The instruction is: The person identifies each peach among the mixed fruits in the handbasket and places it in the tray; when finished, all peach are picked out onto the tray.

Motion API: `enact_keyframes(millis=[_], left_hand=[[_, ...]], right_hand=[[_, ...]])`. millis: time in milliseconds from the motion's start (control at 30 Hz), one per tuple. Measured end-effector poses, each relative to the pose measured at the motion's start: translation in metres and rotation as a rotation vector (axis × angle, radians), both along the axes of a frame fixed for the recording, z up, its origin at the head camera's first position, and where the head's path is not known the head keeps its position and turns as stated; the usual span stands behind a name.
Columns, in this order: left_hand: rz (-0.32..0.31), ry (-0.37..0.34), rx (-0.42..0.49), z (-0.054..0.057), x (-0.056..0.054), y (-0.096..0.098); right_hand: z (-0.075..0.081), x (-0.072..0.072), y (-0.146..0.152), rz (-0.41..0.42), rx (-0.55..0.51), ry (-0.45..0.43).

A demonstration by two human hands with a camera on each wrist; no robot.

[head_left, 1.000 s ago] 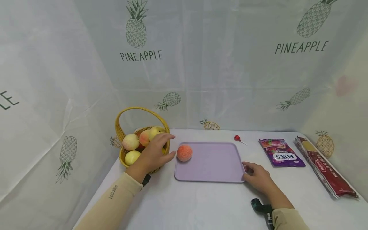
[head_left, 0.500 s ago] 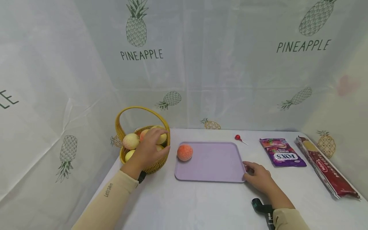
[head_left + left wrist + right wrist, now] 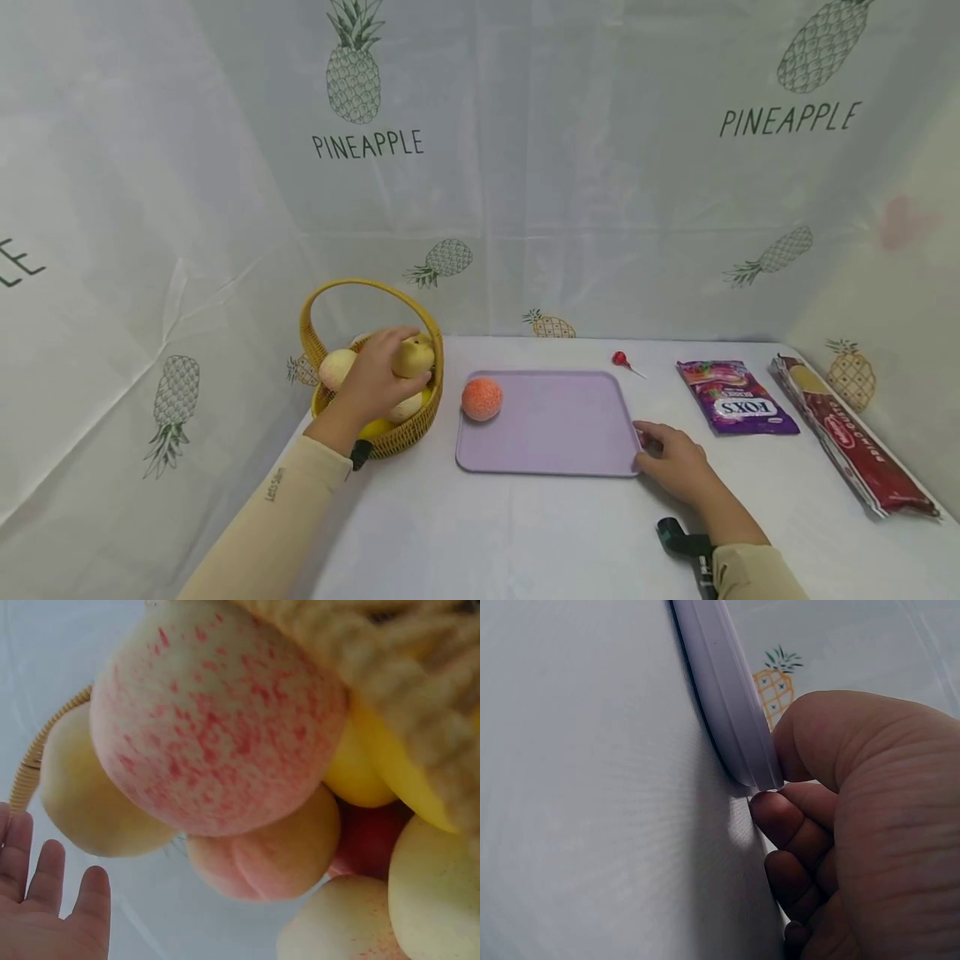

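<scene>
On the left, the woven yellow basket (image 3: 408, 435) holds several round fruits. My left hand (image 3: 365, 379) reaches in over them, its index finger and thumb spread around a yellow pear-like fruit (image 3: 414, 358). In the left wrist view, the fingers (image 3: 48, 879) look straight and apart, close to a pale yellow fruit (image 3: 97, 791); the thumb is out of that frame. A large red-flecked peach (image 3: 217, 727) fills its middle. My right hand (image 3: 678, 467) pinches the right edge of a flat lilac tray (image 3: 555, 425), thumb on one side and fingers on the other.
A rough orange-red ball-like fruit (image 3: 482, 398) sits at the tray's left end. Behind the tray's right corner lies a red lollipop (image 3: 621, 359). Farther right are a purple FOX'S candy bag (image 3: 738, 398) and a long red packet (image 3: 851, 437). The basket handle (image 3: 367, 283) arches behind my left hand.
My left hand has moved left and slightly down over the basket, uncovering the yellow pear-like fruit and some lower fruit. My right hand and the tray have not moved.
</scene>
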State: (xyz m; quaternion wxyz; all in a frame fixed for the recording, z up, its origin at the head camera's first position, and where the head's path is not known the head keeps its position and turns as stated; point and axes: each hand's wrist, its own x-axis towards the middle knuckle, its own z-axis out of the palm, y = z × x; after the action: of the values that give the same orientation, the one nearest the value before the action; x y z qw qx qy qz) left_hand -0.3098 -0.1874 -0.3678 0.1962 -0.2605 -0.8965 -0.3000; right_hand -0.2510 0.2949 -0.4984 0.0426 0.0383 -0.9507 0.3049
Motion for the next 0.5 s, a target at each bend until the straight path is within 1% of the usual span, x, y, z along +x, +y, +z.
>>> enact_keyframes(millis=[67, 267, 500], left_hand=[[0.022, -0.024, -0.005, 0.001, -0.001, -0.002], [0.055, -0.076, -0.031, 0.004, -0.007, -0.007], [0.079, -0.121, -0.069, 0.005, -0.021, -0.013]], right_hand=[[0.0, -0.001, 0.0, -0.001, -0.001, 0.007], [-0.001, -0.002, 0.0, 0.0, -0.003, 0.024], [-0.003, -0.002, 0.0, -0.001, -0.001, 0.024]])
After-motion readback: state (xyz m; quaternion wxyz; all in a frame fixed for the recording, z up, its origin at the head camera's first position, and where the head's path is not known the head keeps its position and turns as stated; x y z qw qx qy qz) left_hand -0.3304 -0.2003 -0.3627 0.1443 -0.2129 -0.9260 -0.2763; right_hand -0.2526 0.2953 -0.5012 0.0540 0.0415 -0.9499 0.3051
